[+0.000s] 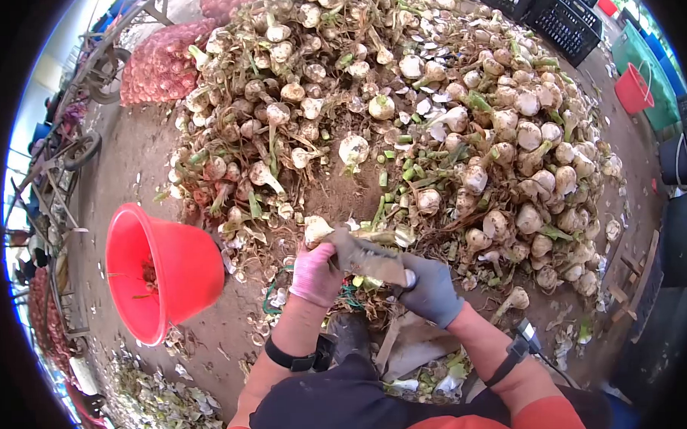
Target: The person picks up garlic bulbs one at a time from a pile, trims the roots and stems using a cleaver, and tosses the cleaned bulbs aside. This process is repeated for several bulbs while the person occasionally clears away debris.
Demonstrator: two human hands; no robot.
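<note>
My left hand (317, 274), in a pink glove, is closed around a garlic bulb (317, 229) whose stalk points right. My right hand (431, 287), in a grey glove, grips the handle of a broad blade (369, 260), which lies over the stalk just right of the bulb. The blade is slightly blurred. A large heap of garlic bulbs (528, 136) spreads in front of both hands, with cut green stalk pieces (410, 170) in its middle. One whitish bulb (353, 150) sits on bare soil beyond my hands.
A red bucket (194, 265) stands tilted at the left. Behind it is a red mesh sack (164, 63) of bulbs, near a wheeled metal frame (84, 150). Black crates (564, 21) and another red bucket (633, 91) are at the upper right. Peelings (161, 398) litter the lower left.
</note>
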